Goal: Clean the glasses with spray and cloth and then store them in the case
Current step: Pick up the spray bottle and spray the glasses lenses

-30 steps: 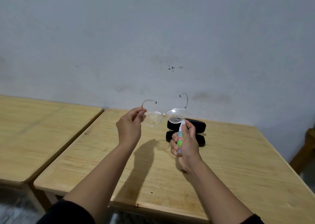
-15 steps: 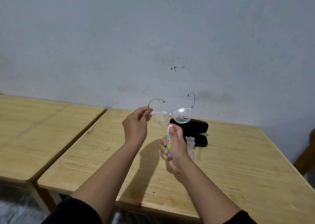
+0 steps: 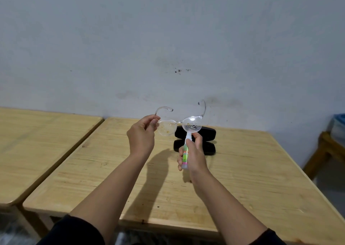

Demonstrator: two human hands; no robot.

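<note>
The left hand [image 3: 141,135] pinches the clear-framed glasses [image 3: 179,124] by one temple, lenses smudged, raised above the wooden surface [image 3: 242,170]. The right hand [image 3: 194,154] wraps its grip around a green-labelled spray bottle [image 3: 186,149], nozzle just under the lens farther from the pinch. Behind that grip lies the open black glasses case [image 3: 205,142].

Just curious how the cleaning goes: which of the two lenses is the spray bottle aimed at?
The lens on the picture's right, farthest from the left hand pinching the temple. The spray bottle in the right hand has its nozzle just under it; the other lens sits off to the side.
</note>
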